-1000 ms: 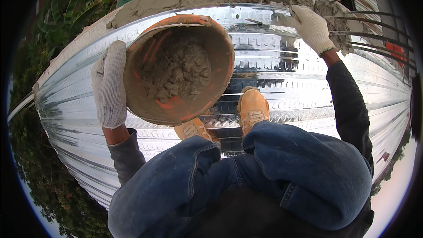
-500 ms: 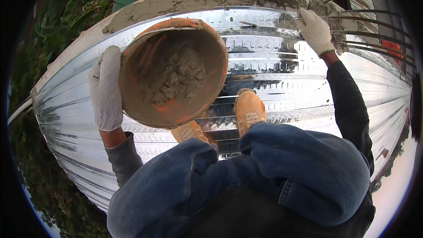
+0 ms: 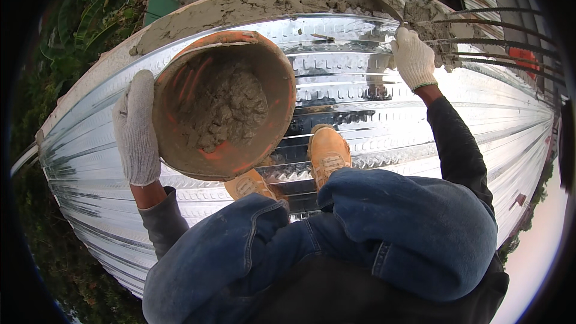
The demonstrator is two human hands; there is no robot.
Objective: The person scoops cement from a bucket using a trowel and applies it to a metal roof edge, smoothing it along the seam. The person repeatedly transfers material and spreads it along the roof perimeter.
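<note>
The left hand point(image 3: 136, 129) is gloved and points forward; the right hand point(image 3: 414, 60), also gloved, is curled into a grip, its arm point(image 3: 459, 144) stretched forward. Both knees point(image 3: 414, 222) are bent.

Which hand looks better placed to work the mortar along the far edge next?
Probably the right hand: it grips the trowel at the mortar strip. The left hand is against the orange bucket, away from that strip.
</note>
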